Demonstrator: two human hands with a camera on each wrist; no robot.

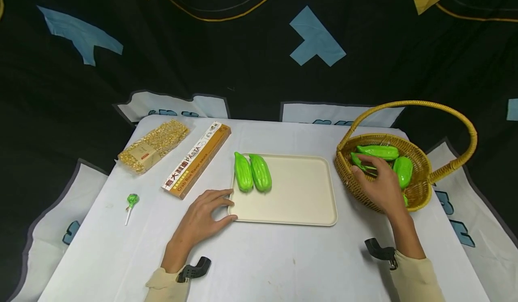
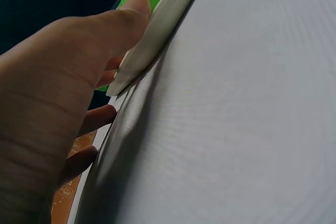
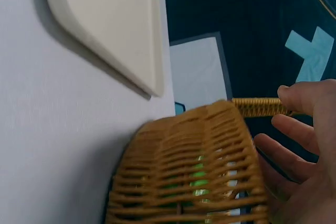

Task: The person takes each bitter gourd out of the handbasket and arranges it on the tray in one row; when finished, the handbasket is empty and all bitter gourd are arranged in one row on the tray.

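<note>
Partly hidden green vegetables (image 1: 403, 171), wicker basket (image 1: 349, 179), right hand (image 1: 381, 182) over them.

Right of the left hand (image 1: 202, 216) lies the tray (image 1: 299, 189), beyond that hand the pasta box (image 1: 197, 160), under the right hand (image 1: 380, 182) the basket (image 1: 348, 175).

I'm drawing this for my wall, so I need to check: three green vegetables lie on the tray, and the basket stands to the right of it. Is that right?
Not quite: the head view shows two green vegetables on the tray, not three. The basket does stand to its right.
</note>
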